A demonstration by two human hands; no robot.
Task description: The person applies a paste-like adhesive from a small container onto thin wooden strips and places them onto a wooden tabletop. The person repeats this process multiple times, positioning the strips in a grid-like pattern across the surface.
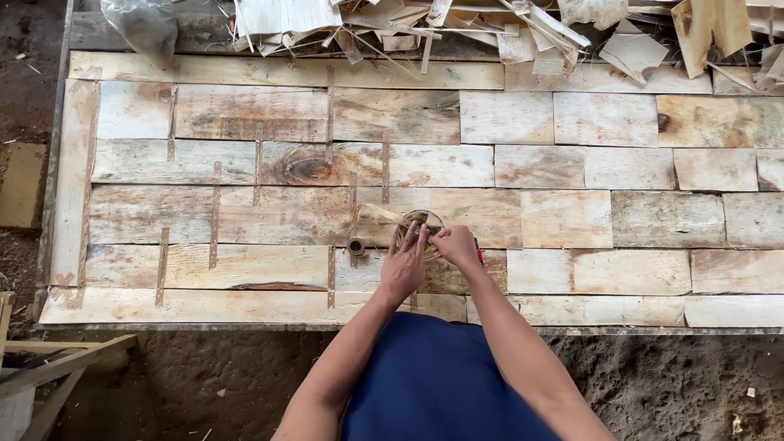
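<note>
A large sheet of pale wood veneer pieces (563, 171) lies flat before me, its left half joined by brown tape strips (330, 106). My left hand (404, 263) presses flat on the veneer near the middle front, fingers spread toward a roll of brown tape (420, 219). My right hand (457, 245) is closed beside it, pinching the tape's end at the roll. A small dark tape core (356, 246) stands just left of my left hand. Something red (478, 255) peeks out under my right wrist.
Veneer scraps and offcuts (457, 28) are heaped along the far edge, with a clear plastic bag (143, 24) at the far left. Dark soil ground (204, 376) lies in front. Wooden slats (57, 359) lean at the lower left.
</note>
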